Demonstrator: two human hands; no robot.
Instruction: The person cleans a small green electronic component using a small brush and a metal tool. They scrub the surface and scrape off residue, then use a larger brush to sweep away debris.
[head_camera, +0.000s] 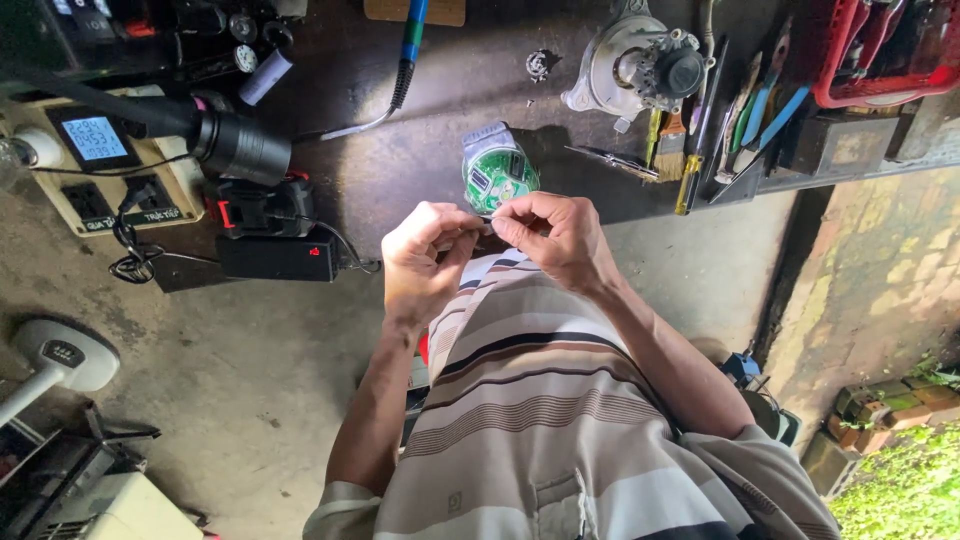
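My left hand (425, 258) and my right hand (556, 236) meet fingertip to fingertip in front of my striped shirt. Between the thumbs and forefingers they pinch a small thin piece (488, 228), too small to identify. Just beyond the fingertips, a round green circuit board (497, 172) in a clear wrapper lies near the front edge of the dark workbench (400, 170). Whether the pinched piece is joined to the board cannot be told.
On the bench lie a blue-handled soldering iron (408, 45), a grey motor housing (640, 62), brushes and hand tools (700, 130), a red basket (880, 55), a black lamp head (238, 146), a black adapter (275, 257) and a socket board with a meter (100, 165). A white fan base (62, 355) stands on the concrete floor.
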